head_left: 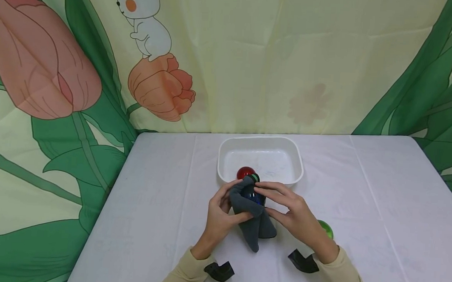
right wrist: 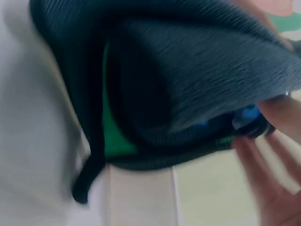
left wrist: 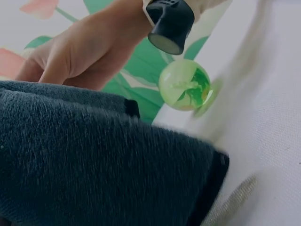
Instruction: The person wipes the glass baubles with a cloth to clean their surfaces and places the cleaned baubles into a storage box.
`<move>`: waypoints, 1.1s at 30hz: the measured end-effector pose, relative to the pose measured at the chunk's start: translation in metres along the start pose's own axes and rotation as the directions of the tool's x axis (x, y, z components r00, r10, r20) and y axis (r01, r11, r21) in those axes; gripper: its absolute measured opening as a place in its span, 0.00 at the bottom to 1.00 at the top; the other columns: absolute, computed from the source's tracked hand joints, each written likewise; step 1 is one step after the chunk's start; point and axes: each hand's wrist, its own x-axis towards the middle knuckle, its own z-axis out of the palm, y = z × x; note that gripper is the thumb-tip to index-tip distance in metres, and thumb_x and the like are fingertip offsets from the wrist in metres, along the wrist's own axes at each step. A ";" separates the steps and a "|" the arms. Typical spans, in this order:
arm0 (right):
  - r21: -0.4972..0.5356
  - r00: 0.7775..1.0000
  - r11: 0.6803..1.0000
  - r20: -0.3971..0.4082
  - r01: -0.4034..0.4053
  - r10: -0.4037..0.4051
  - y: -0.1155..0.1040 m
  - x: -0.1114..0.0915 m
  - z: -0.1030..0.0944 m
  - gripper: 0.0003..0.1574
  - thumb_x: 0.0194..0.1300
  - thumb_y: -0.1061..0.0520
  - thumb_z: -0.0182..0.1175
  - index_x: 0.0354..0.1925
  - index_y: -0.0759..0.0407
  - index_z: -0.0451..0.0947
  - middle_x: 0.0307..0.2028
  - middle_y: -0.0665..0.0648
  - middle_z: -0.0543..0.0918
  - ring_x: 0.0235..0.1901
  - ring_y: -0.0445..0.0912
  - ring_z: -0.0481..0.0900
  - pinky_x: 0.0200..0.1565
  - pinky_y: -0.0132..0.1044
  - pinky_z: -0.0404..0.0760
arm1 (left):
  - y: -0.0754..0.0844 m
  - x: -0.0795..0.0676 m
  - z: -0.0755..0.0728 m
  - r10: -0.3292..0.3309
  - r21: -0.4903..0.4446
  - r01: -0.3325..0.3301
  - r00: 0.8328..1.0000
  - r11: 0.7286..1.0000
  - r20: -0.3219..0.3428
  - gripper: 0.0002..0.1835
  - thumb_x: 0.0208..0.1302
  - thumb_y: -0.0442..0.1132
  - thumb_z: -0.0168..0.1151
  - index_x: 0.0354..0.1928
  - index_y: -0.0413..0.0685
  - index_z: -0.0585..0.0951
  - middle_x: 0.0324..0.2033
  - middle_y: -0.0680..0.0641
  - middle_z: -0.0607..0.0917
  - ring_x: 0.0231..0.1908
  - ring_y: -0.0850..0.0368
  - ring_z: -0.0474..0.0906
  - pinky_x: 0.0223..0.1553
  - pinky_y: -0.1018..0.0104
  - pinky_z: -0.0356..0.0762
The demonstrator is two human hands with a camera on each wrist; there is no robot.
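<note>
A glossy dark blue ball (head_left: 254,197) is partly wrapped in a dark grey-blue cloth (head_left: 253,229), held above the table in front of the tray. My left hand (head_left: 221,217) grips the cloth around the ball from the left, thumb on the near side. From the right, my right hand (head_left: 295,208) holds the ball between fingers and thumb, at the cloth's edge. The cloth (left wrist: 99,160) fills much of the left wrist view. In the right wrist view the cloth (right wrist: 211,70) hides most of the ball, leaving a small blue part visible.
A white tray (head_left: 262,139) stands behind the hands, with a red ball (head_left: 245,172) near its front wall. On the table, partly behind my right forearm, lies a clear green ball (head_left: 326,228). The table's back edge meets a printed curtain (head_left: 245,74).
</note>
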 end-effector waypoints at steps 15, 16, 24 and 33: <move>0.073 0.998 0.996 0.032 -0.057 0.054 0.002 0.000 -0.002 0.47 0.50 0.75 0.71 0.68 0.61 0.70 0.63 0.60 0.74 0.62 0.42 0.73 0.59 0.31 0.78 | 0.001 0.001 0.001 0.010 -0.003 -0.010 1.000 1.000 -0.011 0.35 0.56 0.33 0.74 0.66 0.35 0.70 0.57 0.30 0.79 0.56 0.55 0.80 0.60 0.66 0.77; 0.034 0.999 0.999 0.032 -0.040 0.039 0.002 -0.001 -0.002 0.49 0.49 0.75 0.72 0.68 0.59 0.70 0.65 0.59 0.73 0.63 0.43 0.72 0.61 0.29 0.75 | 0.001 0.001 0.001 0.011 -0.007 -0.011 1.000 1.000 -0.011 0.35 0.57 0.33 0.74 0.66 0.35 0.70 0.57 0.29 0.79 0.57 0.55 0.80 0.60 0.65 0.77; -0.163 0.999 0.986 0.030 0.040 -0.035 0.000 -0.001 0.005 0.51 0.44 0.75 0.75 0.67 0.56 0.72 0.65 0.58 0.73 0.64 0.50 0.71 0.65 0.23 0.67 | 0.001 0.000 0.003 0.009 -0.038 -0.009 1.000 0.999 0.000 0.35 0.58 0.33 0.73 0.66 0.34 0.69 0.57 0.28 0.78 0.57 0.55 0.79 0.61 0.64 0.76; -0.150 1.000 0.989 0.031 0.001 0.004 -0.005 0.000 0.005 0.46 0.49 0.72 0.74 0.66 0.56 0.73 0.65 0.58 0.73 0.64 0.51 0.72 0.64 0.24 0.69 | 0.002 -0.002 0.002 -0.009 -0.012 0.009 1.000 1.000 -0.011 0.35 0.57 0.34 0.74 0.66 0.36 0.70 0.57 0.29 0.79 0.56 0.55 0.80 0.59 0.66 0.77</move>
